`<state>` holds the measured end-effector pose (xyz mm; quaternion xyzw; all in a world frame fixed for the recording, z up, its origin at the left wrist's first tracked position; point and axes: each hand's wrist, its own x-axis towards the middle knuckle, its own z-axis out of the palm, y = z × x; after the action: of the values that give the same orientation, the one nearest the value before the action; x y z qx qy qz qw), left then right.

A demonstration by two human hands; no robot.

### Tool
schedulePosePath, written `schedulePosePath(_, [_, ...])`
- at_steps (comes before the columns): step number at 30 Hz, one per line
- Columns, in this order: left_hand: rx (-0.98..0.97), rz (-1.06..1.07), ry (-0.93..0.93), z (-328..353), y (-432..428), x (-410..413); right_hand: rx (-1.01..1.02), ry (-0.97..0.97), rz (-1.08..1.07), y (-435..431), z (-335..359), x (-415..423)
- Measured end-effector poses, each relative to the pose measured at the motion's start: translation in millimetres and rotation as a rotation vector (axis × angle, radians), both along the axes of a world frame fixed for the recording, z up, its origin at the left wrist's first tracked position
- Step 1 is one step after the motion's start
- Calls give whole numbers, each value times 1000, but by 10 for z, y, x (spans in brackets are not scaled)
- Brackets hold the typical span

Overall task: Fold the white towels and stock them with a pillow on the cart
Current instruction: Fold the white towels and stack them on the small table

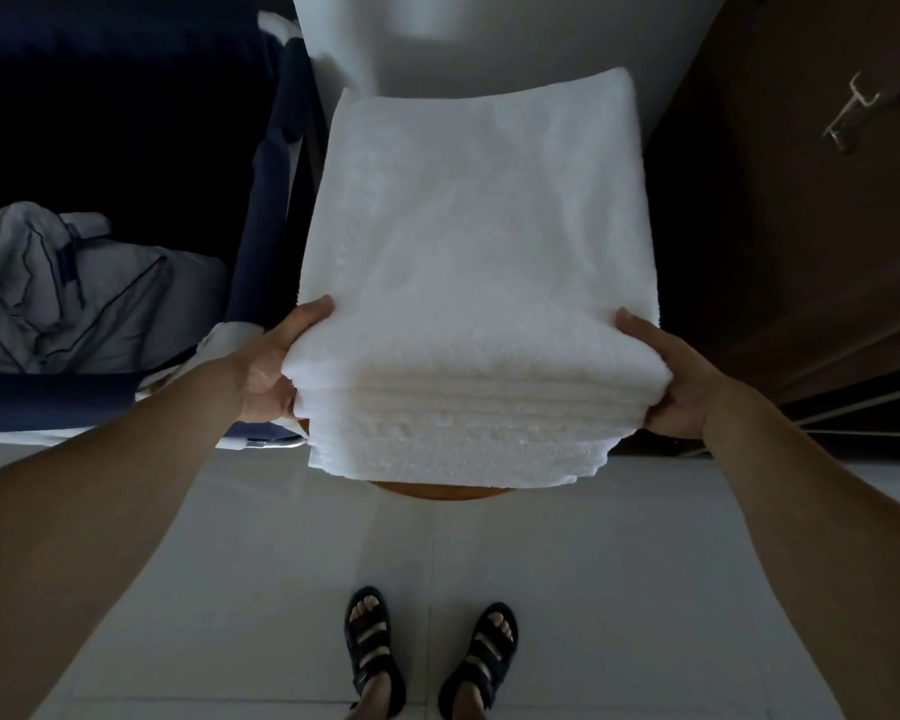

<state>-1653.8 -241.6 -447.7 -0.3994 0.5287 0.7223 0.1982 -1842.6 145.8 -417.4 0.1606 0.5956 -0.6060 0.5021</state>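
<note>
A person stands over a tall stack of folded white towels, which rests on, or just above, a round wooden stool. The left hand and right hand clamp its opposite sides, thumbs on top, fingers curled in under the upper layers. Folding looks finished; this seems to be the lift toward the navy cart just to the left, where crumpled grey bedding lies. Next, the stack needs level, even carrying so it doesn't slump.
</note>
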Motion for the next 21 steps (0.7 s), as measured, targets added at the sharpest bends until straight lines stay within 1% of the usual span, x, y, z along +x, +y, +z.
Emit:
schedulePosePath(6, [91,27,99,203,36,-94,-34,24,-60,-79,128,-113])
schedulePosePath(10, [66,96,183,429,63,-177,-71,126,-51,-181,355,-147])
schedulePosePath(14, [45,92,240,560,80,-199,-77,213,-52,-214,468,-141])
schedulePosePath(17, [61,61,258,608,79,-158,-86,201,-49,-212,480,-116])
schedulePosePath(21, [71,17,193,524,155,-34,-102,134,-34,-183,383,2])
